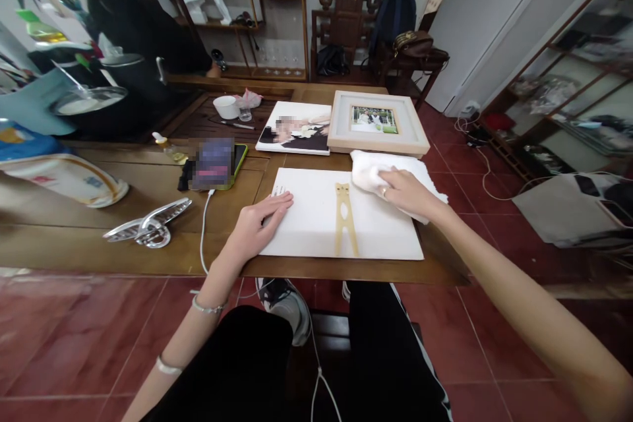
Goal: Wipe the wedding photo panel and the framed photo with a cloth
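A white rectangular board [306, 217] lies flat at the table's front edge. On it is a tan A-shaped piece [345, 217] with an oval hole and small dots at its narrow end, like a picture-frame stand leg. My left hand [262, 221] rests on the board's left edge with fingers stretched out, beside small printed text. At the board's upper right corner, my right hand [403, 188] is closed on a bunched white cloth [368, 168]. Part of that cloth spreads out under the hand and covers the corner.
Behind the board lie a photo panel [291, 138] and a light wooden picture frame [415, 128]. A phone [215, 165] with a white cable, a silver winged object [148, 223] and a blue-and-white pack [64, 168] sit leftward. A white cup [226, 107] stands farther back.
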### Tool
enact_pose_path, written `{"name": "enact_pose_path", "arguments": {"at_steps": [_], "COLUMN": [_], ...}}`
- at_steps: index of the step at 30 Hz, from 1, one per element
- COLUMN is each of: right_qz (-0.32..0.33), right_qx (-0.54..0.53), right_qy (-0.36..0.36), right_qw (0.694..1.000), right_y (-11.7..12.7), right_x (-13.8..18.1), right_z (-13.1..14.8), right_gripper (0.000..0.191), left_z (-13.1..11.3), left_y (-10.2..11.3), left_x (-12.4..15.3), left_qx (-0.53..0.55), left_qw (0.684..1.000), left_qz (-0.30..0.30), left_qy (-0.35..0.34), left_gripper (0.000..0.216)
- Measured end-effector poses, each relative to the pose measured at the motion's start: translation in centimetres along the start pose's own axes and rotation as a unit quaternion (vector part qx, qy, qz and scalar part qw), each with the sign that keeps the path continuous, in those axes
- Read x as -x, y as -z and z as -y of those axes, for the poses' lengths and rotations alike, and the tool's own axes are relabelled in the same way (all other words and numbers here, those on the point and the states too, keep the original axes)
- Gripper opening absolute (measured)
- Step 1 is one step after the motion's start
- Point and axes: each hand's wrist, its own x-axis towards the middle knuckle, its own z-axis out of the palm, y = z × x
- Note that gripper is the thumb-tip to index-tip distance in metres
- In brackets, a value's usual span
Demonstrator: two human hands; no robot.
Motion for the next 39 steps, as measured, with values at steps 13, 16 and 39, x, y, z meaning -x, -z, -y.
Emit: {"name": "enact_pose_path", "arguments": {"at_steps": [13,16,39], "right_qz": [0.166,0.149,0.230], "right_qx": [-0.065,-0.085,-0.106], "right_qy": [0.064,0.044,0.037], "right_qw": [0.982,0.984,0.967], "right_y": [1.9,1.5,2.8], "right_x": [10.5,8.0,12.6], "right_z": [4.0,2.6,4.8], "right_gripper": [0.018,0.015,0.017], "left_z": [-0.1,0.0,-0.1], "left_y": [0.0,0.0,0.1], "left_x": [0.0,0.0,0.0], "left_qx": [0.002,0.002,0.010], "left_qw": [1.000,1.000,1.000], "left_qz": [0.006,0.007,0.004], "left_qy": [0.010,0.012,0.019], "left_gripper": [0.031,0.031,0.031]}}
